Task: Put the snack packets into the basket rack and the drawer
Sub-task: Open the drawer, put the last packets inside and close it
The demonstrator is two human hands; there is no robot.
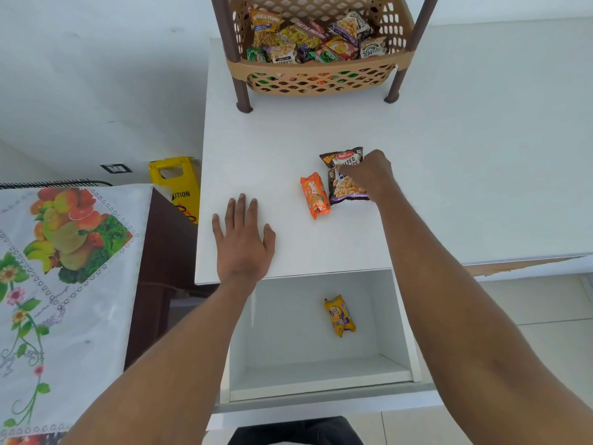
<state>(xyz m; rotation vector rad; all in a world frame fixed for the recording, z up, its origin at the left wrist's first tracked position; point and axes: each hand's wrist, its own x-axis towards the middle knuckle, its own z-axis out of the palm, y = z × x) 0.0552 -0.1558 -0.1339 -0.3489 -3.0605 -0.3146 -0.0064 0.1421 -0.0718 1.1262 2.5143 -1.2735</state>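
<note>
Purple foil, slick-looking: peanut packet [345, 191] flat on white tabletop [288, 139], under right hand [369, 175], fingers curled down on its middle, seemingly pinching the film. Apt to slip if caught by loose film alone; puffed bag may swing or drop on the lift. Orange biscuit packet [315, 195] just beside, on the left; could be nudged or dragged along. Left hand [242, 239] spread flat near the table edge, holding nothing. Open drawer [288, 332] below that edge, one yellow packet [340, 315] inside; a fumbled bag might fall there. Basket rack [321, 67] at the back, well apart, heaped; a tossed packet may slide off the pile.
</note>
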